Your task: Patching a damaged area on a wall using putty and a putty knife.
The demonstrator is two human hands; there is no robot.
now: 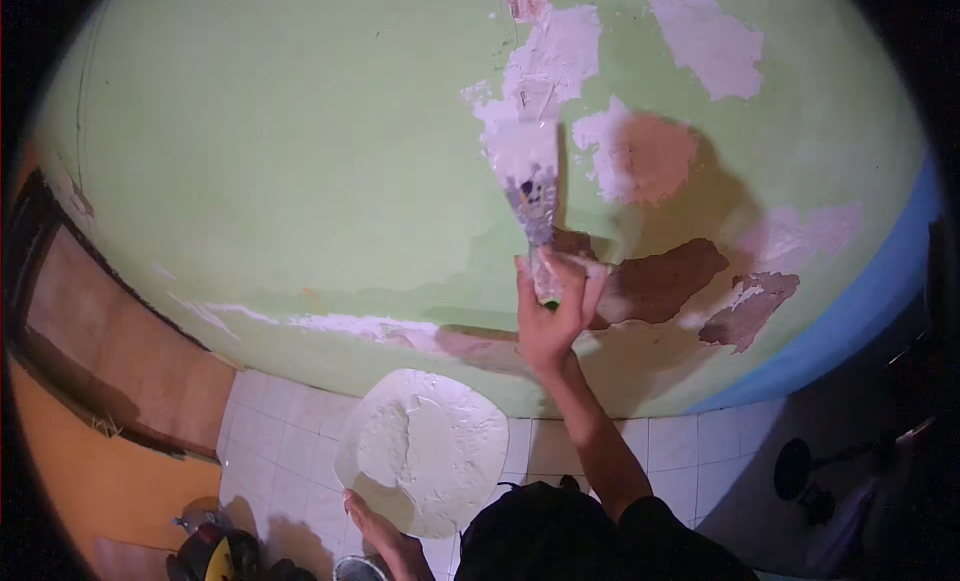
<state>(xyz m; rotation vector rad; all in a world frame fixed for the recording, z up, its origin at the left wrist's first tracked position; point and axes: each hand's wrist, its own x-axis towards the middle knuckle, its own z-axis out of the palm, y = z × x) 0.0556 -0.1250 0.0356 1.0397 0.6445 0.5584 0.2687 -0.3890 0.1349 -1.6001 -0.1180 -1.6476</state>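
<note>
My right hand [562, 311] is closed round the handle of a putty knife [528, 176], raised against the green wall [300, 151]. White filler coats the knife's wide blade, which points up and lies over the lower end of a white patch [560, 56]; whether its edge touches the wall is hard to tell. Lower down, my left hand [378, 533] grips the near left edge of a white, rounded-square plate [425, 379], its fingers partly hidden under it. Wet white filler [384, 441] is spread over the plate, thicker toward its left side.
Bare brown patches [665, 281] and a pinkish round patch [655, 156] mark the wall at right. A whitish crack [340, 324] runs low along it. White floor tiles [275, 411] lie below. A wooden panel [110, 331] stands left; a bucket [358, 569] sits at the bottom.
</note>
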